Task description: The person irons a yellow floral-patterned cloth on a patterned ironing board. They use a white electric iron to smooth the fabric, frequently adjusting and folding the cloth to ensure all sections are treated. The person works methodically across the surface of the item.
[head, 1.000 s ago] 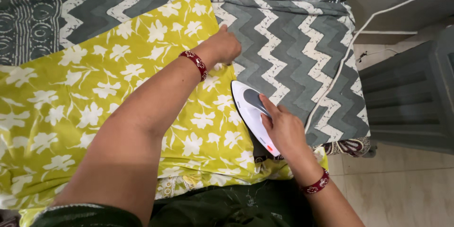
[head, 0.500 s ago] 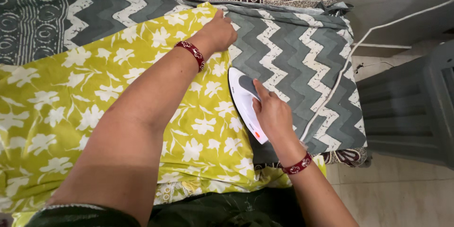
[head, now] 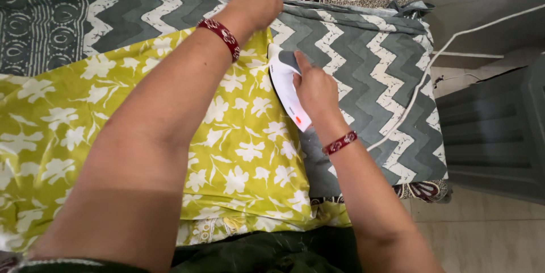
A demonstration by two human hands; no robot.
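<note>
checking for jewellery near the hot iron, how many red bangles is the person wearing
2. One red bangle sits on the left wrist, behind the left hand at the yellow cloth's far corner. The other bangle is on the right wrist, behind the right hand gripping the white iron.

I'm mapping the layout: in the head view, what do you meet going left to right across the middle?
Yellow floral cloth → left forearm → iron → right hand → zigzag cover → white cord → grey chair.
</note>
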